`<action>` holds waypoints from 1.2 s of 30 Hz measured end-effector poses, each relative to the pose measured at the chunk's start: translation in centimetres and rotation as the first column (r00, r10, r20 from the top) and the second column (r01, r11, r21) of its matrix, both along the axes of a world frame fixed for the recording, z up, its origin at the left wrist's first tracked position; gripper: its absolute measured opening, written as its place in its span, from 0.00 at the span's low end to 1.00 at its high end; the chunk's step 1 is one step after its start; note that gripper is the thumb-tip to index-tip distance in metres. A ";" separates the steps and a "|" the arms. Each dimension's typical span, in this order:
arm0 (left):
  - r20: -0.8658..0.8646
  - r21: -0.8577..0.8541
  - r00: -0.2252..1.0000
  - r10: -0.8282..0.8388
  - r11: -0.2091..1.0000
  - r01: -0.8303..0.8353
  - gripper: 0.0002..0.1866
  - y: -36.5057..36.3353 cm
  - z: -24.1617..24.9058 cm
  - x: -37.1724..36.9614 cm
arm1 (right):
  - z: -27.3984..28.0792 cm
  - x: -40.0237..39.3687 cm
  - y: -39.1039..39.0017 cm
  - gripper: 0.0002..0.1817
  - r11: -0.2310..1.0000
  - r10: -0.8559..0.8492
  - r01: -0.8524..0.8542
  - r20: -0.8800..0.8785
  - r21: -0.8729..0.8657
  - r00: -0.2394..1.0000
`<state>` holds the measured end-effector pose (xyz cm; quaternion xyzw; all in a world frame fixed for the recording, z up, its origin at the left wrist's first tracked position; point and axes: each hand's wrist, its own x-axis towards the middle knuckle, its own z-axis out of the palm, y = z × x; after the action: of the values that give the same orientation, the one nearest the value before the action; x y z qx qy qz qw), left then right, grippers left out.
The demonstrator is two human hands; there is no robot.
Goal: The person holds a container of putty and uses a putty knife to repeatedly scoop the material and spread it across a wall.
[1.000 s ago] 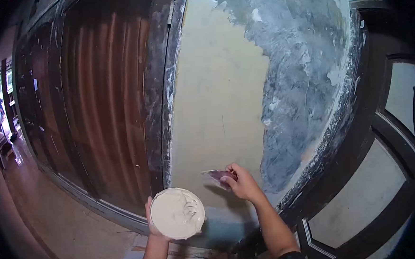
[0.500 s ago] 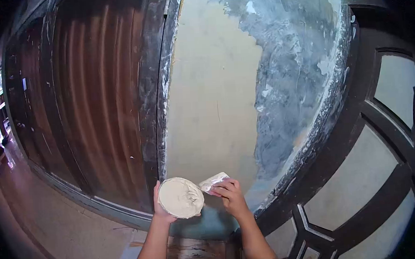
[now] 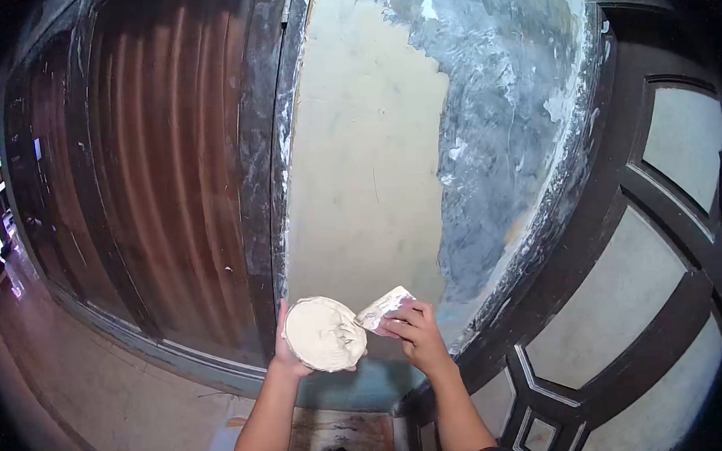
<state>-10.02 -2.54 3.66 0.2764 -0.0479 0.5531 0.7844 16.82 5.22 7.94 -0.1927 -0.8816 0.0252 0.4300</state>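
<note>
My left hand (image 3: 284,346) is wrapped round the side and underside of a round tub of cream-coloured putty (image 3: 314,332); the putty surface is smooth at the left and ridged at the right. In my right hand (image 3: 417,331) is a flat putty scraper (image 3: 389,303), pinched between thumb and fingers and smeared with putty. The scraper's lower left corner meets the tub's right rim. Ahead of both hands stands a wall (image 3: 365,159), coated in smooth cream on its left part and patchy blue-grey on its right.
Brown curtains (image 3: 175,154) hang behind a dark-framed glass panel at the left. At the right is a dark wooden panel door (image 3: 605,293) with pale insets. A tiled floor (image 3: 149,404) runs along the lower left, with a pale sheet (image 3: 222,449) on it.
Both hands, with the tub and scraper, have moved slightly right and up in the view. The scraper remains by the tub's right rim. The wall has shifted slightly left.
</note>
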 end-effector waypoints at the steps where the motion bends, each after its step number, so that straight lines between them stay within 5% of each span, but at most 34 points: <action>1: 0.004 -0.049 1.000 0.026 0.998 -0.025 0.60 0.1 -0.3 0.2 | 0.4 0.1 -0.4 0.25 1.000 0.007 -0.007 -0.004 0.007 1.000; 5: -0.062 -0.144 0.987 0.148 0.977 -0.155 0.58 0.5 -1.5 0.9 | 0.9 0.3 -1.3 0.24 0.998 0.003 -0.004 0.022 0.065 1.000; 8: 0.023 -0.084 1.000 0.016 0.996 -0.014 0.59 0.2 -1.1 1.1 | 0.8 0.2 -1.7 0.25 0.998 0.017 -0.019 0.018 0.065 1.000; 16: -0.037 -0.045 0.999 -0.009 0.999 0.008 0.59 0.3 -0.3 1.7 | 0.9 0.5 -2.5 0.26 0.999 0.003 -0.003 0.016 0.043 1.000; 20: -0.115 -0.176 0.987 0.116 0.975 -0.135 0.59 1.0 -1.4 2.0 | 0.5 0.5 -2.6 0.23 1.000 0.023 -0.023 0.019 0.006 1.000; 25: -0.042 -0.089 0.998 -0.045 0.995 0.041 0.60 1.0 -1.3 1.9 | 0.3 0.4 -2.8 0.22 1.000 0.007 -0.008 0.009 0.018 1.000; 36: -0.158 -0.164 0.970 0.186 0.963 -0.211 0.58 0.9 -1.7 2.9 | 0.4 0.1 -3.6 0.23 0.988 0.102 -0.116 -0.140 -0.101 0.985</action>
<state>-7.15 -1.63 1.97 0.2462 0.0858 0.6102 0.7481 16.97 1.61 8.33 -0.1651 -0.8573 0.1096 0.4751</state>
